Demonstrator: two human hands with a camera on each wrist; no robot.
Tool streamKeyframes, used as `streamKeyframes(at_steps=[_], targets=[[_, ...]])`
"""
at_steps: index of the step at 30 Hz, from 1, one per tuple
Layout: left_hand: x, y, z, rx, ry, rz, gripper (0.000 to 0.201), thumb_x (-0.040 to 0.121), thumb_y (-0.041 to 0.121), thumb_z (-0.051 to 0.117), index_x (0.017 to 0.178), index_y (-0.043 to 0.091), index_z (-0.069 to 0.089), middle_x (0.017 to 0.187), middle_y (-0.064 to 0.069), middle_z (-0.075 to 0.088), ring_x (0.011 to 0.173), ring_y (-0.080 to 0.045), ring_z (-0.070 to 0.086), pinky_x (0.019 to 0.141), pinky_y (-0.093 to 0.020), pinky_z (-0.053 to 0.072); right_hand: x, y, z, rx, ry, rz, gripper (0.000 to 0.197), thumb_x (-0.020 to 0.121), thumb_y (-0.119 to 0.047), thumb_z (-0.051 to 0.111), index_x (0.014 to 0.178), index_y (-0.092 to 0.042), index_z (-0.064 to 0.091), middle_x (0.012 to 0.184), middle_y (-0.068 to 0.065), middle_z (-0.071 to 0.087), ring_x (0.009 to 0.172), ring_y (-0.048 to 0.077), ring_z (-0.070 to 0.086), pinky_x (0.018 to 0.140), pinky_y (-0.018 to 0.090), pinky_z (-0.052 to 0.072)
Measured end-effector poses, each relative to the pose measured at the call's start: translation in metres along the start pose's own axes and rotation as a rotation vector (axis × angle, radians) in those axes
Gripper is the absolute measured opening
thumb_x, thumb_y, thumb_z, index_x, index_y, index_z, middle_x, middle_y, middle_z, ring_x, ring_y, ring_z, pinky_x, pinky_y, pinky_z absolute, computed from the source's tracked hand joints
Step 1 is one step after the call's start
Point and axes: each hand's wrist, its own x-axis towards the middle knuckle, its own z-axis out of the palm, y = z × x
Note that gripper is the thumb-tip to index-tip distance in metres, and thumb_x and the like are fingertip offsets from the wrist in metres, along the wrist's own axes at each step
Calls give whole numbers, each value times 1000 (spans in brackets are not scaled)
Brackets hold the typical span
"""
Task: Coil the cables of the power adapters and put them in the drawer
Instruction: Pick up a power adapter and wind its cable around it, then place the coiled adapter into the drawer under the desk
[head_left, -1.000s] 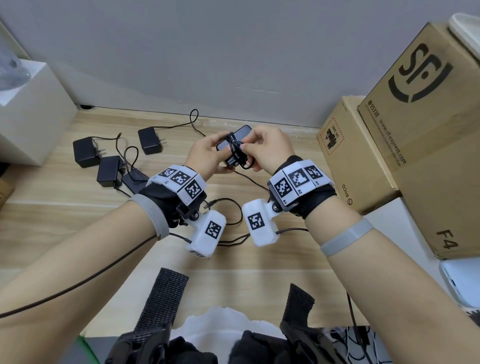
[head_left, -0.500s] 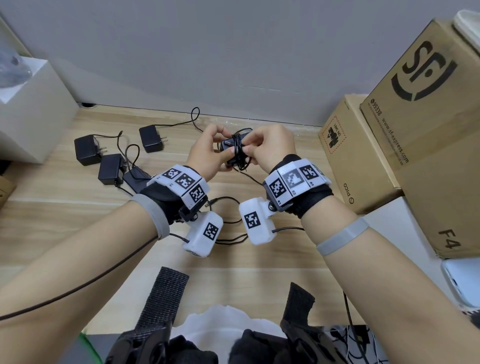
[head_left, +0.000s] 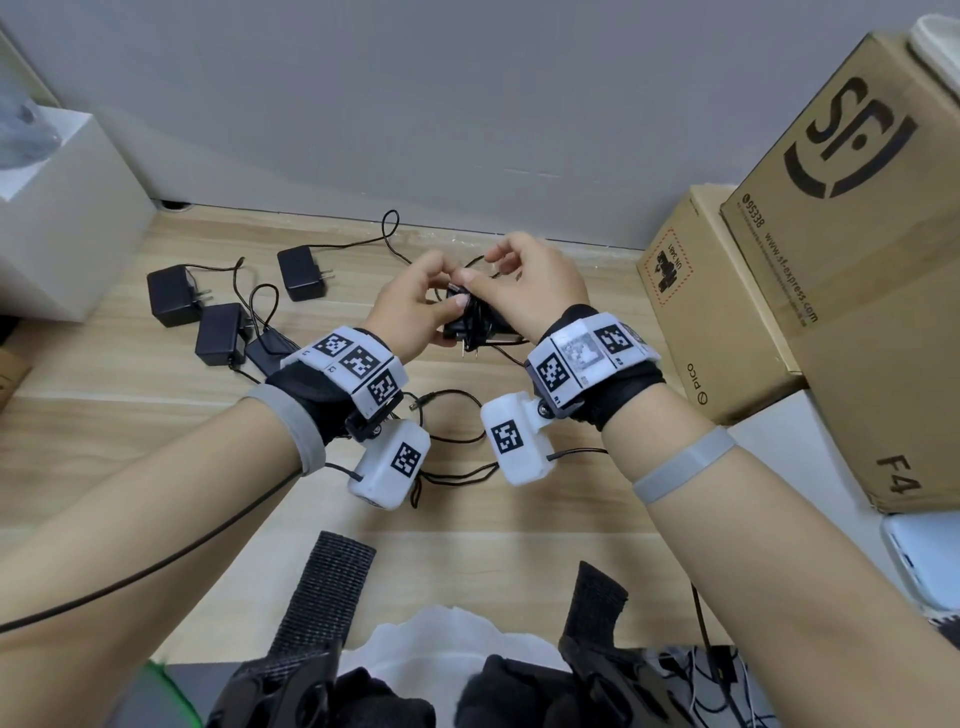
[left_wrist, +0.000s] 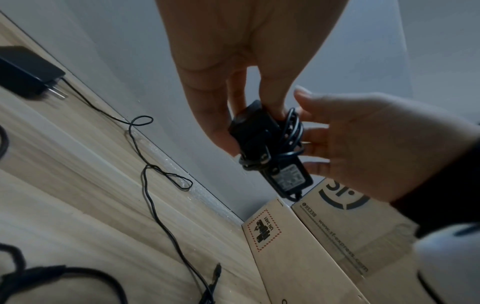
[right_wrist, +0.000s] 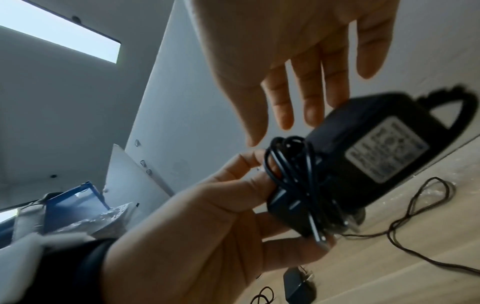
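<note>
A black power adapter with its cable wound round the body is held above the wooden floor between both hands. My left hand grips its prong end, thumb on one side and fingers on the other; the left wrist view shows the adapter pinched this way. My right hand lies against the far side with fingers almost straight, thumb beside the wound cable. The adapter's label faces the right wrist camera. The loose cable tail trails to the floor.
Three more black adapters lie on the floor at the left with tangled cables. Cardboard boxes stand at the right, a white box at the far left, a grey wall behind.
The adapter has been turned so its prongs point down toward me. My right hand's fingers have straightened off the wound cable, while the left hand has kept its grip.
</note>
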Motion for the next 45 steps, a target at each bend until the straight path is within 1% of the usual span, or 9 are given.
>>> streamKeyframes(at_steps=[3, 8, 11, 17, 23, 31, 36, 39, 45], targets=[[0, 3, 0, 7, -79, 35, 30, 89, -5, 47, 80, 24, 44, 88, 6, 53, 70, -11, 54, 57, -25, 53, 3, 1, 2, 73, -264, 65, 37, 78, -56, 62, 98, -25, 60, 99, -6, 59, 93, 11, 56, 88, 28, 44], [-4, 3, -6, 46, -130, 100, 21, 81, 6, 53, 81, 25, 45, 87, 8, 58, 72, 8, 54, 69, -12, 44, -1, 0, -7, 123, -474, 56, 14, 84, -36, 64, 79, -23, 60, 74, -10, 58, 66, -2, 52, 59, 7, 40], [-6, 3, -8, 69, -115, 132, 13, 77, 16, 51, 82, 27, 45, 86, 8, 58, 83, -2, 54, 82, -21, 42, 0, 2, -2, 176, -512, 30, 28, 84, -25, 65, 107, -9, 65, 88, 3, 65, 71, -1, 55, 59, 1, 40], [-6, -2, -10, 60, -38, 98, 15, 78, 17, 50, 84, 30, 45, 90, -18, 60, 90, -34, 57, 89, -45, 44, -5, -3, 4, 217, -546, -11, 34, 82, -12, 67, 108, 7, 59, 88, 13, 56, 81, 14, 53, 81, 27, 45], [-5, -11, -11, 3, 81, 11, 31, 86, -5, 54, 79, 25, 51, 55, 12, 51, 61, -8, 46, 68, -25, 43, -5, -1, 18, 173, -576, -17, 18, 72, -20, 73, 86, -14, 63, 85, 10, 61, 81, 23, 59, 87, 44, 49], [-31, -17, -27, -136, 213, -128, 19, 88, 11, 60, 103, 17, 51, 95, 6, 52, 81, -4, 51, 65, -9, 47, -10, -5, 45, 362, -563, 110, 18, 76, -4, 71, 75, -16, 57, 72, 2, 59, 66, 14, 58, 67, 26, 50], [-88, -47, -44, -455, 277, -388, 7, 94, 31, 49, 98, 26, 51, 105, 5, 56, 94, -11, 58, 80, -33, 50, -23, -23, 91, 665, -674, 262, 16, 85, -4, 61, 100, -1, 60, 85, 11, 62, 74, 22, 60, 64, 27, 53], [-132, -67, -57, -555, 347, -394, 20, 88, 20, 57, 106, 25, 52, 94, 10, 63, 89, -9, 64, 75, -32, 55, -42, -39, 131, 851, -754, 402, 34, 89, -10, 57, 118, 8, 53, 96, 18, 61, 80, 28, 60, 66, 32, 55], [-226, -100, -100, -568, 627, -429, 45, 69, 3, 72, 106, 23, 54, 95, 3, 62, 88, -15, 62, 72, -29, 51, -110, -83, 203, 838, -968, 330, 11, 91, -9, 53, 98, -2, 59, 83, 11, 63, 73, 21, 62, 63, 31, 54]])
